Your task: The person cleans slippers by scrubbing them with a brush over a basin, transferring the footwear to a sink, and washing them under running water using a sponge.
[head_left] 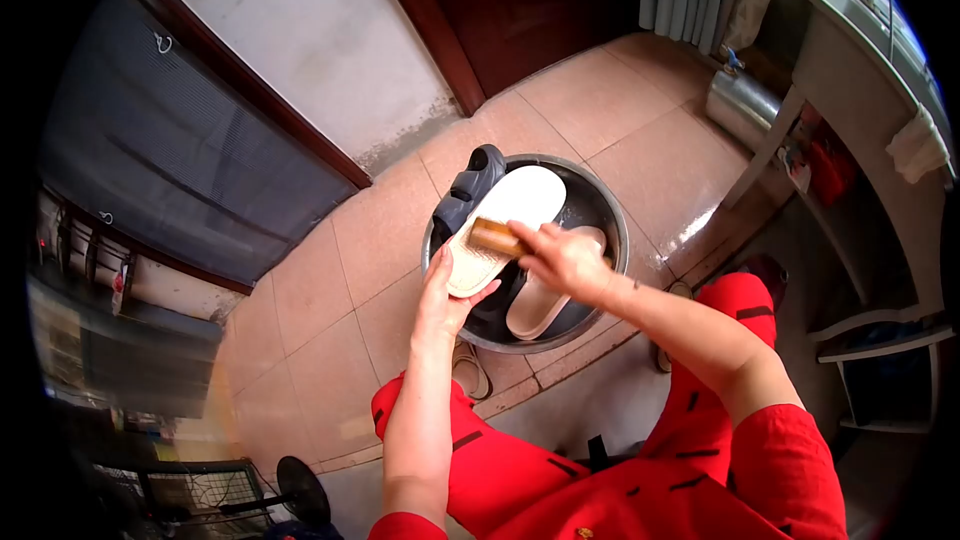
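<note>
My left hand [445, 293] grips the heel end of a white slipper [528, 197], holding it tilted over a round metal basin [618, 210]. In my right hand [563, 258] is a wooden scrubbing brush [497, 237], its bristle side pressed to the slipper's footbed; the bristles themselves are hidden. A pinkish slipper [540, 307] lies inside the basin below my right hand. Against the basin's upper left rim leans a dark blue slipper [470, 186]. Dark water seems to sit at the bottom of the basin, partly covered by the slippers.
Pink floor tiles [320, 360] surround the basin, with a wet patch at right. A metal cylinder [742, 100] lies near the pale sink stand [840, 70]. A dark red door [540, 10] is ahead, and a screened door [190, 140] is at left.
</note>
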